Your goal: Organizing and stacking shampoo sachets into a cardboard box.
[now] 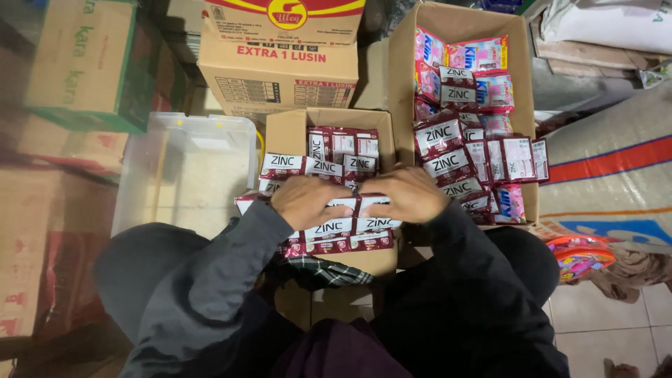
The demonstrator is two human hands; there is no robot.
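both hands are pressing down on a strip of dark red sachets [350, 227], the left hand [308, 199] curled over its left part and the right hand [409, 192] curled over its right part, fingers folded so the strip is being pinned flat against the stack beneath (probably to keep the slippery packets level with the rest). that strip is lying at the near edge of the small open carton [287, 133], right in front of the person's chest.

going by size: the printed closed carton [280, 59] is standing behind, the tall open carton [458, 21] to the right is holding more dark red and pink sachets, and the clear plastic bin [185, 168] is sitting to the left.

the sachets are looking glossy, maroon with white lettering, joined side by side in rows, their lower edges showing a redder band.
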